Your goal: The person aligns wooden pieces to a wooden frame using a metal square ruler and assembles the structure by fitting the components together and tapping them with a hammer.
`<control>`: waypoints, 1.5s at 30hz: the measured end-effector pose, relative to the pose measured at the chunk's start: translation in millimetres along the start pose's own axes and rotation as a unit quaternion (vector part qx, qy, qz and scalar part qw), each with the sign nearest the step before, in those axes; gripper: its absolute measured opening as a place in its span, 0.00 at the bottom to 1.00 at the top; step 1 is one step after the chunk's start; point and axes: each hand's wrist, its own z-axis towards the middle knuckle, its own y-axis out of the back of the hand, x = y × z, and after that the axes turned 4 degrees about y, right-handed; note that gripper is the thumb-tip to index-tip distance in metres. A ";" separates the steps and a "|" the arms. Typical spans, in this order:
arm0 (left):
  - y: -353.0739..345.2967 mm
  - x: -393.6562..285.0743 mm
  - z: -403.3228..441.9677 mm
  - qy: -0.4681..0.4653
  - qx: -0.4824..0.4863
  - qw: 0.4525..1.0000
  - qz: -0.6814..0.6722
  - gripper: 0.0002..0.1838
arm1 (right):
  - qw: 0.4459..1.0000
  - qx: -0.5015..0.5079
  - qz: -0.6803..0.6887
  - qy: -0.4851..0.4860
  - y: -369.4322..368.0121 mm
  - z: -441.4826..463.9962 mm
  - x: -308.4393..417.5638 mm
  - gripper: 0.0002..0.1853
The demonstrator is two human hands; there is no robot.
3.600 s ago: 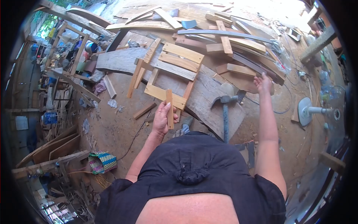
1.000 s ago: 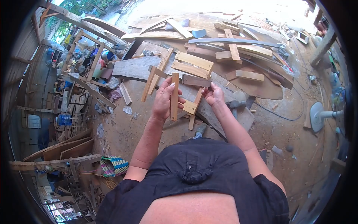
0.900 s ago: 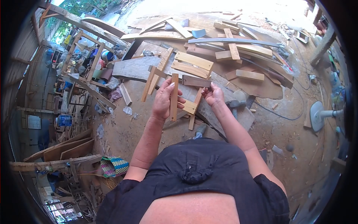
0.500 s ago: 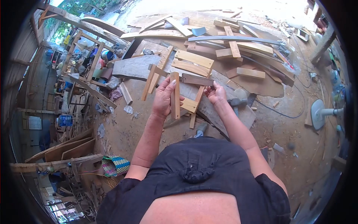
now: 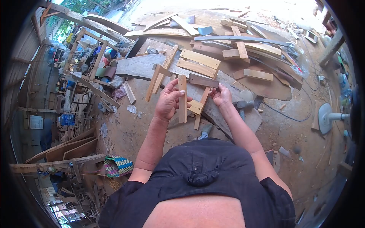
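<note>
Upright between the thumb and fingers of my left hand (image 5: 169,100) is a short light wood piece (image 5: 183,100), with small marks near its top end. My right hand (image 5: 221,94) pinches the right end of a darker wood piece (image 5: 202,80), which lies roughly level. The dark piece's left end comes close to the top of the light one; whether they touch I cannot tell. Behind and below them is a slatted wooden frame (image 5: 197,68), partly hidden by my hands and the pieces. Left of it stands another joined wooden frame part (image 5: 156,80).
Planks and offcuts (image 5: 243,45) are piled beyond my hands. A hammer-like tool (image 5: 243,103) lies right of my right wrist. Further right stands a round-based white stand (image 5: 325,117) near a dark cable (image 5: 291,117). A woven bag (image 5: 118,166) is at lower left.
The light piece in my left hand has turned slightly, showing more of its marked face, and my left fingers have shifted on it. My right hand keeps the dark piece almost in place.
</note>
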 end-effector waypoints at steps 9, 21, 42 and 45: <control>14.1 0.1 7.0 0.060 0.056 0.989 -0.125 0.26 | 1.000 0.010 -0.017 0.008 6.2 7.3 -4.9 0.05; 21.5 6.6 30.4 0.182 0.041 0.906 -0.380 0.16 | 0.999 -0.001 -0.050 0.019 2.0 8.6 -1.2 0.07; 53.9 43.8 12.7 0.099 -0.154 0.917 -0.354 0.11 | 1.000 0.017 -0.017 -0.006 -0.2 -1.0 11.4 0.07; 56.7 50.0 9.5 0.102 -0.159 0.913 -0.361 0.11 | 0.999 0.028 -0.024 -0.010 2.2 0.5 11.3 0.07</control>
